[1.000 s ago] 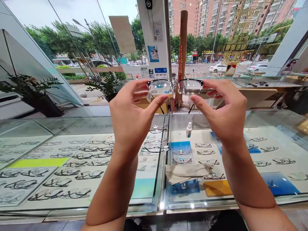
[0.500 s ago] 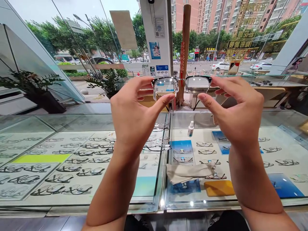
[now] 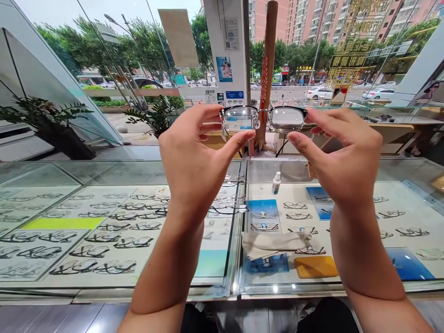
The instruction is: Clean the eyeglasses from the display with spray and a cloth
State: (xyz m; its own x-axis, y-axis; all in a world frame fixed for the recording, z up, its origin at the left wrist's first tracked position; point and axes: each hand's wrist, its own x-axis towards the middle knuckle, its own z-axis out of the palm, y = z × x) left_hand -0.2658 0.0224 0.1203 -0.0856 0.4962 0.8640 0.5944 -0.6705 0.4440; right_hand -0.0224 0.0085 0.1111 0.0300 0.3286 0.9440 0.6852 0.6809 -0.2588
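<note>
A pair of eyeglasses [image 3: 264, 110] with dark upper rims and clear lenses is held up in front of me, above the glass display counter. My left hand [image 3: 194, 152] grips its left side between thumb and fingers, close to the hinge. On the opposite side, my right hand [image 3: 342, 155] pinches the right hinge area. A small tag hangs by the left lens, and one temple arm slants down below the right lens. Beneath my hands, a beige cloth [image 3: 274, 244] and a small white bottle [image 3: 276, 183] lie and stand on the counter.
Several rows of eyeglasses [image 3: 133, 242] show in the glass display counter [image 3: 194, 292]. An orange-yellow case [image 3: 315, 267] sits near the counter's front edge. Beyond stand a potted plant [image 3: 65, 134], a wooden post [image 3: 268, 69] and large windows onto a street.
The view has tilted slightly, so the counter sits a little higher in the picture. Both hands keep holding the eyeglasses in nearly the same position.
</note>
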